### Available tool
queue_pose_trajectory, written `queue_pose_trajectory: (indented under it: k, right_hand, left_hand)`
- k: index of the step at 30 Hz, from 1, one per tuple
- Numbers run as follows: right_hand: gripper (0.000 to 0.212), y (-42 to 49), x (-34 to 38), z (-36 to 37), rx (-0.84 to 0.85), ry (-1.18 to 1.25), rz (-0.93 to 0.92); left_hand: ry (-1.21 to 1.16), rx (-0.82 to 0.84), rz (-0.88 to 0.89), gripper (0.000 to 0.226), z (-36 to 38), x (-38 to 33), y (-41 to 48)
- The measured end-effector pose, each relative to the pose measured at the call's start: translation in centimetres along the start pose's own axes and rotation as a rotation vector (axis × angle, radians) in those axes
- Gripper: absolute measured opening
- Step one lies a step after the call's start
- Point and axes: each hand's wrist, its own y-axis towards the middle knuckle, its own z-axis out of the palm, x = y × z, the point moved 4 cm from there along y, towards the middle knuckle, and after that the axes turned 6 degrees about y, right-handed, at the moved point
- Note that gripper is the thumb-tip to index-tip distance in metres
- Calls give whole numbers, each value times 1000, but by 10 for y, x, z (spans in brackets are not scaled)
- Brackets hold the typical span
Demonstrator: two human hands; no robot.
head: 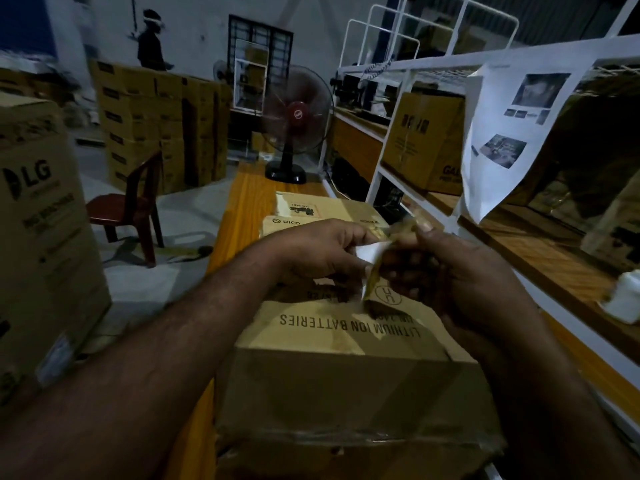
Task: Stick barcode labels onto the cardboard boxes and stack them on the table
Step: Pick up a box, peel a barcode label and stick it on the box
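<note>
A cardboard box [349, 372] printed "LITHIUM ION BATTERIES" stands right in front of me on the wooden table [246, 199]. Above its top, both my hands meet. My left hand [322, 249] pinches the white barcode label [367, 252] by its edge. My right hand [460, 271] grips the yellowish backing strip [372, 284] that curls down from the label. Behind the near box lies a flatter PICO box [322, 211] on the same table. The label's printed side is hidden from me.
A large LG carton [41, 237] stands at my left. A red plastic chair [133, 206] and stacked cartons [156, 126] fill the floor beyond. A fan [296, 116] sits at the table's far end. White shelving [408, 133] with boxes and hanging paper sheets [512, 133] lines the right. A person [150, 39] stands at the back.
</note>
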Motion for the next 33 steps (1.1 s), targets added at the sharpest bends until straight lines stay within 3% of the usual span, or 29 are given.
queue_pose_trajectory:
  k: [2,4,7,9,12,15,19,26,30,33]
  right_hand:
    - [46,0,1,-3,33,53,-18]
    - [44,-5,-3,-10,15,13,-54]
    - [26,-26,-14,-18,-71,-259,-119]
    - [30,-40,-21,-9,17,-460,-137]
    - [60,-51,-39,10,346,-1085,-141]
    - [92,-53,-51,15,414,-1387,-188]
    - [100,-62,-51,13,478,-1385,-185]
    - [119,-9,-53,17,460,-1360,-171]
    - [115,-54,-51,21,609,-1297,-330]
    - [107,-55,-46,-13,610,-1285,-261]
  left_hand:
    - [-52,-96,-5,31,-3,1,1]
    - [-108,-214,-11,29,-6,3,2]
    - [-160,-378,-41,28,-8,6,3]
    - [-102,-441,-50,25,-5,2,1]
    - [147,-567,-55,16,-1,-4,0]
    - [494,-665,-133,19,4,-8,-4]
    - [536,-794,-264,33,14,-6,-9]
    - [423,-960,-349,30,15,0,-13]
    - [405,-1001,-353,34,14,-1,-15]
    - [425,-1032,-369,35,17,-3,-18]
